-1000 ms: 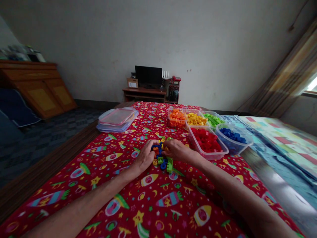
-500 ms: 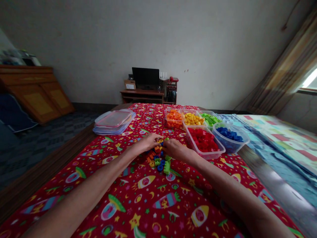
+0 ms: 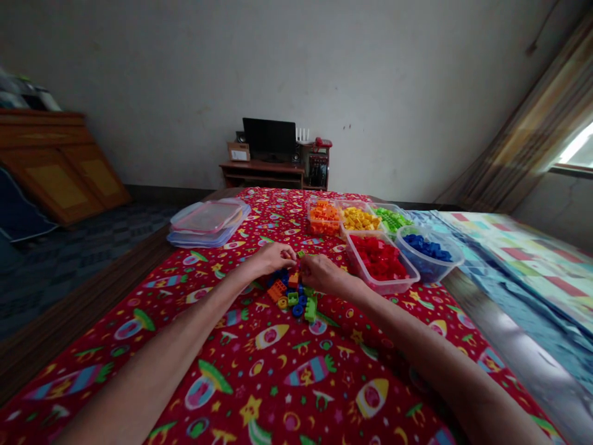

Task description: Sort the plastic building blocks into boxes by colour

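Note:
Over the far side of a small pile of mixed toy building bricks, my left hand (image 3: 277, 256) is closed with its fingertips pinched together. My right hand (image 3: 320, 273) faces it from the other side, fingers also curled inward. What either hand pinches is too small and hidden to make out. The pile shows an orange brick (image 3: 277, 290), a green brick (image 3: 311, 309), a blue wheel-like piece (image 3: 297, 311) and a yellow round piece (image 3: 282, 302). Part of it lies hidden beneath the hands.
Right of the hands stand clear tubs of red bricks (image 3: 378, 258), blue bricks (image 3: 426, 247), orange bricks (image 3: 324, 217), yellow bricks (image 3: 359, 219) and green bricks (image 3: 391, 219). Stacked lids (image 3: 208, 221) lie at the left. A patterned red cloth (image 3: 259, 383) covers the table.
The view has shifted slightly. Both hands have stayed at the pile, with small finger movements. Yellow pieces seen between the hands before are no longer visible there.

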Action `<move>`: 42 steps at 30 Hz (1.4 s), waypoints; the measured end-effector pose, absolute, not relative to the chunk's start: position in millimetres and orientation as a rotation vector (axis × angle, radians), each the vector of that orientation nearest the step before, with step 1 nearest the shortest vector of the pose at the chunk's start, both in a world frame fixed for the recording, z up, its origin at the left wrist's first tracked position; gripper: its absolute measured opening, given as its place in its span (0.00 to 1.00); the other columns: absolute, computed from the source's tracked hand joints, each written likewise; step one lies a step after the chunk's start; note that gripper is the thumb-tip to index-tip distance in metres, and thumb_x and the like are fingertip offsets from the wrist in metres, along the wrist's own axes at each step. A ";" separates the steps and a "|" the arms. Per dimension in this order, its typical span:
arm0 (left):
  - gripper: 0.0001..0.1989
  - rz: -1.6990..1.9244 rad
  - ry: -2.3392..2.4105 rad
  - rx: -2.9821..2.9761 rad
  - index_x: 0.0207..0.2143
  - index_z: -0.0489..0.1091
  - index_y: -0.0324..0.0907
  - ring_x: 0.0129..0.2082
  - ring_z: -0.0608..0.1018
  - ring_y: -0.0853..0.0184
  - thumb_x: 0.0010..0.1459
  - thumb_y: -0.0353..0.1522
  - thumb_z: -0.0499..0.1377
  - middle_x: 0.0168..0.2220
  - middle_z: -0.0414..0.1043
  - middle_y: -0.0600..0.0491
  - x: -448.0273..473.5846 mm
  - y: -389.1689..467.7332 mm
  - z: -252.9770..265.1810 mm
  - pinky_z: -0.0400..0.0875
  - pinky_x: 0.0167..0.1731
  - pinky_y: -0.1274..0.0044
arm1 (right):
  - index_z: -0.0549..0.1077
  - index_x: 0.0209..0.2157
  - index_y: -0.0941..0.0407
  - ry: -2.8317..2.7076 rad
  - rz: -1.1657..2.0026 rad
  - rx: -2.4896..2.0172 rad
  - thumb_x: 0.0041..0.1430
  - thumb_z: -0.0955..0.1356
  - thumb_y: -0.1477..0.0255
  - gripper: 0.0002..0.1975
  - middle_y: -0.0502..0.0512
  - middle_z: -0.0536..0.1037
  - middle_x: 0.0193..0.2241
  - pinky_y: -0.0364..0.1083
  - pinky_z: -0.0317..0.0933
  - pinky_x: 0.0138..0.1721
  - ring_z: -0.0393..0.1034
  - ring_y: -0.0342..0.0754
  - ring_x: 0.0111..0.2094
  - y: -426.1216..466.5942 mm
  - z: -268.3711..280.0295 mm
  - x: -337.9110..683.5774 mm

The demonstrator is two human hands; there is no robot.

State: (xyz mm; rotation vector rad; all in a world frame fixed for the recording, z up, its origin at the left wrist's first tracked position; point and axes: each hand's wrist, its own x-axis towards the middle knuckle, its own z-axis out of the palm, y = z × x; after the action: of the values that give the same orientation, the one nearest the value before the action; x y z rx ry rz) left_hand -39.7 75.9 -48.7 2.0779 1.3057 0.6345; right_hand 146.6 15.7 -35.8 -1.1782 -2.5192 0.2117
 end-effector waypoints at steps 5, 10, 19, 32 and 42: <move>0.12 0.684 1.294 1.906 0.25 0.71 0.40 0.22 0.73 0.66 0.38 0.39 0.63 0.20 0.72 0.55 -43.3 75.2 -47.5 0.64 0.22 0.78 | 0.73 0.43 0.61 -2.633 0.277 -0.971 0.54 0.64 0.81 0.14 0.55 0.75 0.31 0.41 0.54 0.31 0.63 0.42 0.29 19.9 -40.9 146.0; 0.13 0.692 1.297 1.871 0.25 0.71 0.41 0.21 0.73 0.68 0.38 0.39 0.64 0.20 0.72 0.56 -42.4 71.3 -43.0 0.63 0.20 0.80 | 0.75 0.37 0.59 -2.685 0.301 -0.970 0.57 0.62 0.81 0.11 0.53 0.73 0.26 0.42 0.55 0.32 0.62 0.43 0.28 23.3 -41.3 142.9; 0.19 0.826 1.267 1.543 0.31 0.70 0.38 0.20 0.70 0.73 0.40 0.42 0.66 0.23 0.70 0.57 -54.7 60.6 -36.1 0.64 0.22 0.80 | 0.76 0.39 0.58 -2.643 0.368 -0.924 0.56 0.65 0.80 0.10 0.53 0.76 0.30 0.40 0.53 0.30 0.64 0.41 0.29 19.8 -39.1 140.4; 0.21 1.026 1.233 1.690 0.32 0.70 0.39 0.27 0.72 0.70 0.44 0.47 0.63 0.26 0.71 0.56 -41.7 54.7 -22.5 0.65 0.28 0.79 | 0.68 0.23 0.58 -1.924 1.010 -1.204 0.57 0.64 0.71 0.10 0.45 0.66 0.18 0.38 0.52 0.23 0.59 0.37 0.20 36.1 -9.5 161.7; 0.18 1.100 1.069 1.848 0.33 0.68 0.39 0.33 0.75 0.66 0.48 0.44 0.61 0.31 0.72 0.53 -18.2 40.7 -7.9 0.70 0.36 0.74 | 0.67 0.28 0.57 -1.259 1.735 -1.006 0.55 0.65 0.76 0.03 0.45 0.66 0.19 0.36 0.59 0.24 0.58 0.36 0.19 24.0 -11.5 145.8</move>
State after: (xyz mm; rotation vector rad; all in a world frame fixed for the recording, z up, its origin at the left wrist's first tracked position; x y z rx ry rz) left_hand -18.2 40.7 -7.9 1.8483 1.0686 1.1003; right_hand 145.8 24.0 -11.5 -1.0057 -1.2592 1.7355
